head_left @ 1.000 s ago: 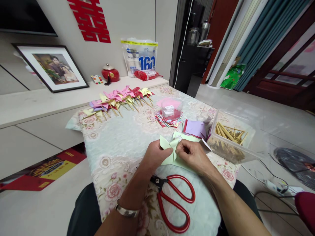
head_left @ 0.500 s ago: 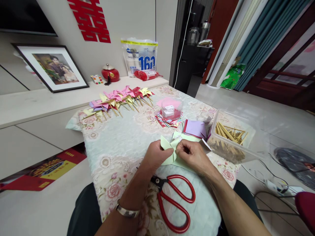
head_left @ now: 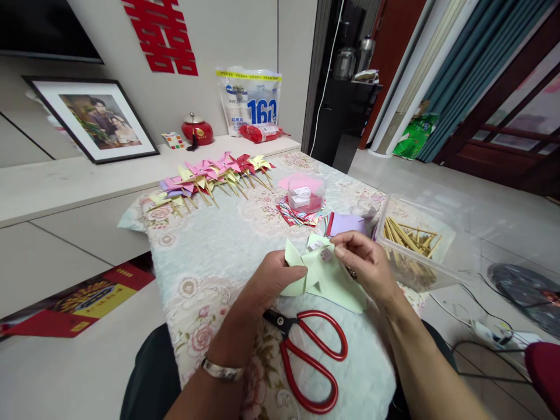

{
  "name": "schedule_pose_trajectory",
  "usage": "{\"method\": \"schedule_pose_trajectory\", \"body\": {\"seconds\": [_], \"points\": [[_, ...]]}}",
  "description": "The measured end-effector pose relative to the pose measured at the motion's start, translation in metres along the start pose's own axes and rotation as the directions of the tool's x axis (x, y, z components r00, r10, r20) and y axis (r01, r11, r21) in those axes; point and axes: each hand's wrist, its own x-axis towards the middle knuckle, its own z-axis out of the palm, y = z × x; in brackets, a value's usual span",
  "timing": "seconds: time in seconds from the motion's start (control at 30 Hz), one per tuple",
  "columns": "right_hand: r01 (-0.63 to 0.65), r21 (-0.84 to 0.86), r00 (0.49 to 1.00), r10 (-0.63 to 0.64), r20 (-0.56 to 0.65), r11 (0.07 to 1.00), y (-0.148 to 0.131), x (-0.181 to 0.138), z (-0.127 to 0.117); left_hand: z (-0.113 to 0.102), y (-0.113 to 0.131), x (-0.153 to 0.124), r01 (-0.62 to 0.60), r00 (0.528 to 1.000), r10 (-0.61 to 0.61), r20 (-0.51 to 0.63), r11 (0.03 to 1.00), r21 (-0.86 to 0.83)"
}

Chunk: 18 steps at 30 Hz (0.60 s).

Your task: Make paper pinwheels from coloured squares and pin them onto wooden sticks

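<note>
My left hand (head_left: 277, 274) pinches a pale green paper pinwheel (head_left: 294, 256), thumb on top, with its blades partly folded inward. My right hand (head_left: 365, 262) is closed, thumb and forefinger together at the upper right of the green paper; what lies between the fingertips is too small to make out. Small printed white labels (head_left: 326, 254) show beside those fingertips. Under the pinwheel, more flat green paper (head_left: 345, 289) rests on the cloth. Scissors with red handles (head_left: 312, 361) lie in front of me, below both hands.
Finished paper pinwheels (head_left: 219, 172) on sticks line the table's far left. A clear round tub (head_left: 306, 192) sits on patterned paper pieces (head_left: 291, 217). Purple paper (head_left: 347, 223) lies behind my right hand. At the right edge stands a clear plastic box (head_left: 420, 271) of wooden sticks (head_left: 406, 236).
My right hand has moved right, away from the pinwheel's middle, uncovering the labels and the green paper beneath. My left hand keeps its hold in nearly the same place.
</note>
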Motion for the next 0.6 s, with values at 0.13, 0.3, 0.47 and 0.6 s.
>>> {"method": "schedule_pose_trajectory", "body": {"seconds": [0.13, 0.3, 0.47, 0.6], "points": [[0.095, -0.012, 0.989, -0.093, 0.113, 0.995, -0.001, 0.000, -0.012, -0.005, 0.002, -0.005, 0.033, 0.986, -0.038, 0.163, 0.999, 0.038], [0.011, -0.010, 0.901, -0.005, 0.434, 1.000, -0.005, -0.005, -0.008, -0.004, 0.004, -0.008, 0.031, 0.978, -0.067, 0.199, 0.984, 0.178], [0.032, -0.280, 0.900, 0.094, 0.426, 0.960, -0.013, -0.008, 0.001, -0.005, -0.001, -0.004, 0.010, 0.979, -0.061, 0.192, 0.967, 0.256], [0.123, -0.405, 0.912, 0.058, 0.405, 0.906, -0.013, -0.011, 0.008, -0.008, -0.006, 0.000, -0.031, 0.980, -0.040, 0.196, 0.937, 0.349]]}}
